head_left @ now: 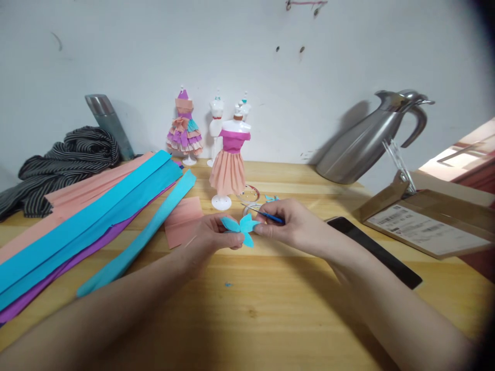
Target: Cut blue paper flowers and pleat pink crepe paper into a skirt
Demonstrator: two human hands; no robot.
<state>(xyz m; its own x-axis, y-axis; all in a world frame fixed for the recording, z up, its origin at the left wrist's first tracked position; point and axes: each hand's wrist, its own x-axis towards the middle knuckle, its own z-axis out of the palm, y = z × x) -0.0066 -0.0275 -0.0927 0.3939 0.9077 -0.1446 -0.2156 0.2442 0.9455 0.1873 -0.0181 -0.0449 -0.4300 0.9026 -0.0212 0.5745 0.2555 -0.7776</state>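
Observation:
A light-blue paper flower with pointed petals is pinched between the thumb and fingers of my left hand. My right hand has its thumb and finger at the flower's right petal tip. Tucked in that same hand is a pair of small blue-handled scissors, its thin metal blades pointing left above the flower. Just behind my hands stands a small white dress form in a purple top and pleated peach skirt. Blue paper scraps lie behind my right hand, and a tiny one sits in front.
Long crepe paper strips and a peach paper piece lie left. Another dressed form, a bottle and striped cloth are behind. On the right are a black phone, a cardboard box and a steel jug.

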